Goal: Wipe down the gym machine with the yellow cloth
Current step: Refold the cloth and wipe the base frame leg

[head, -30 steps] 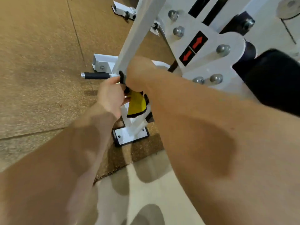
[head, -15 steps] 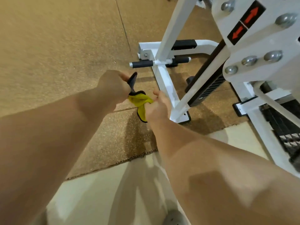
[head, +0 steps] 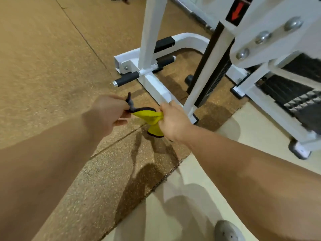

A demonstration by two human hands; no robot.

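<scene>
Yellow cloth (head: 150, 116), dark-edged: stretched between left hand (head: 106, 113) pinching one corner and right hand (head: 173, 121) gripping the other end, just beside the white gym machine (head: 157, 87) base bar.

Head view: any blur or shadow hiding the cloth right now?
Head view: the cloth reads clearly; the machine smears with motion blur at the right edge; arm shadows fall on the mat below, not on the cloth.

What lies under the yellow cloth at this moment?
The yellow cloth hangs in the air, held between the left hand and the right hand. Below it shows the brown rubber mat with shadows; the patch behind its hanging end is hidden.
</scene>
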